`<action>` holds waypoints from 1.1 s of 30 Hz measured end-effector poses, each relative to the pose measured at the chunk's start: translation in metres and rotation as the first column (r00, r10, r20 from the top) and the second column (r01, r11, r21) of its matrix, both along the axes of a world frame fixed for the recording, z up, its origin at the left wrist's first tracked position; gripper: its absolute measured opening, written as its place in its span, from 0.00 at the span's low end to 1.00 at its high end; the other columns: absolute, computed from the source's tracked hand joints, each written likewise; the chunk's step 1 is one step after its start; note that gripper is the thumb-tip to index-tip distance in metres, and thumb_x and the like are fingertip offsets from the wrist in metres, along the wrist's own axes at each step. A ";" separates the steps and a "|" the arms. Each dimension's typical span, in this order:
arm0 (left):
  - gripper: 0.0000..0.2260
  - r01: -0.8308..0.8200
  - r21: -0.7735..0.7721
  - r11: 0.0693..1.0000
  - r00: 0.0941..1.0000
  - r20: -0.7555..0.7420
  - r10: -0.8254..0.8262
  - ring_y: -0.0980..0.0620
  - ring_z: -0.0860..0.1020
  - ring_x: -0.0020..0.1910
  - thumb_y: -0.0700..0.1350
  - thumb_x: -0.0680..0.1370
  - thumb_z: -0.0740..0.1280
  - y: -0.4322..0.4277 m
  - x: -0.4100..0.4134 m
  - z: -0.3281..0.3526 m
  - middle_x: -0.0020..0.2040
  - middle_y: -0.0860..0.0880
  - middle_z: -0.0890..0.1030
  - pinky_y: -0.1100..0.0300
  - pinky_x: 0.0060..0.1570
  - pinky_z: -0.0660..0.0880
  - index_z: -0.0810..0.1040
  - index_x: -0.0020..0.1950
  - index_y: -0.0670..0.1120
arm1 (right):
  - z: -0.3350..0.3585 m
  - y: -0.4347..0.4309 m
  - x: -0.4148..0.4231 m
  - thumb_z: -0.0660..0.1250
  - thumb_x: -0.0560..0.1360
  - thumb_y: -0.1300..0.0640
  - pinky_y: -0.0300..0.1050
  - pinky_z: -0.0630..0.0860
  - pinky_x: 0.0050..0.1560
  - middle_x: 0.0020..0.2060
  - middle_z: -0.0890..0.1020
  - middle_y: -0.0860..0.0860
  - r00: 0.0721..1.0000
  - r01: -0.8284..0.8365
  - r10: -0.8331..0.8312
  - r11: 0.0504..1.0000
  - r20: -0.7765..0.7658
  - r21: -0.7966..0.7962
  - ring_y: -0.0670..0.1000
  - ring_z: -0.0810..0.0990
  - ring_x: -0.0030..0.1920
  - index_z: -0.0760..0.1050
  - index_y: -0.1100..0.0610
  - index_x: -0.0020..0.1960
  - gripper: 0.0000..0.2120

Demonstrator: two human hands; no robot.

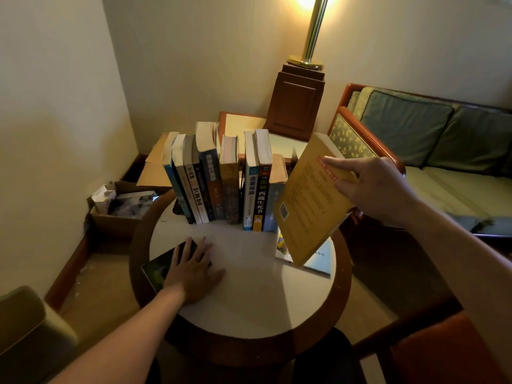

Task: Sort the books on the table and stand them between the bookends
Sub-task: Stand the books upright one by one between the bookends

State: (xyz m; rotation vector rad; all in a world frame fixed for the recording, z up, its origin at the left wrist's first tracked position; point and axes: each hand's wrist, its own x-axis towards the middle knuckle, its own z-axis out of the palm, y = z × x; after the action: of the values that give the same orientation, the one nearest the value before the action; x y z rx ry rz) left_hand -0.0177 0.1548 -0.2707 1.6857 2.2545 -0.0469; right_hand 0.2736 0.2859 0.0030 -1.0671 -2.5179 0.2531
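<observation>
Centre of frame, on the round table (249,300): nine standing books (227,184), upright in one row.

Two bookends: left bookend (177,210) and right bookend (294,156), partly hidden.

Right of the row: one yellow book (307,206), tilted in the air, your right hand (379,189) gripping it, fingers on the cover.

Below it: one flat book (318,261).

Lower left: one dark book (158,270), your left hand (194,270) resting on it, fingers spread.
</observation>
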 end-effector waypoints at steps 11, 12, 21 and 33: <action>0.38 0.002 0.072 0.997 1.000 -0.027 0.000 0.42 0.31 0.78 0.72 0.77 0.40 -0.003 0.000 -0.009 0.81 0.51 0.36 0.41 0.76 0.34 0.39 0.82 0.53 | 0.006 0.020 0.001 0.65 0.80 0.59 0.30 0.72 0.37 0.66 0.78 0.56 0.988 -0.010 -0.012 0.990 0.157 0.138 0.50 0.82 0.46 0.74 0.51 0.70 0.19; 0.37 0.004 0.073 0.997 1.000 -0.029 -0.002 0.42 0.31 0.78 0.72 0.78 0.41 -0.003 0.000 -0.008 0.81 0.51 0.36 0.42 0.76 0.33 0.39 0.82 0.53 | 0.008 0.021 0.002 0.65 0.80 0.60 0.30 0.72 0.37 0.66 0.78 0.55 0.989 -0.004 -0.016 0.990 0.145 0.139 0.49 0.81 0.46 0.74 0.51 0.70 0.19; 0.36 -0.004 0.084 0.996 0.999 -0.031 0.007 0.42 0.31 0.78 0.71 0.78 0.43 -0.003 0.003 -0.008 0.81 0.52 0.37 0.42 0.76 0.33 0.41 0.82 0.55 | 0.003 0.030 -0.015 0.64 0.81 0.60 0.32 0.73 0.33 0.65 0.79 0.56 0.995 -0.048 0.030 0.981 0.099 0.189 0.40 0.77 0.37 0.72 0.51 0.71 0.19; 0.37 0.008 0.068 0.998 0.999 -0.045 -0.005 0.42 0.32 0.78 0.72 0.78 0.42 0.011 0.005 -0.006 0.82 0.51 0.38 0.42 0.76 0.34 0.41 0.82 0.54 | -0.044 0.070 -0.072 0.61 0.80 0.66 0.52 0.81 0.55 0.71 0.72 0.63 0.999 0.047 -0.048 0.998 0.010 0.050 0.63 0.78 0.64 0.59 0.53 0.80 0.31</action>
State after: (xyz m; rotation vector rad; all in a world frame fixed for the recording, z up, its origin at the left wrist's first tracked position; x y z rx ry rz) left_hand -0.0128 0.1657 -0.2770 1.7431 2.3086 -0.0095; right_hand 0.2018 0.3562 -0.0409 -1.1104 -2.4916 0.1707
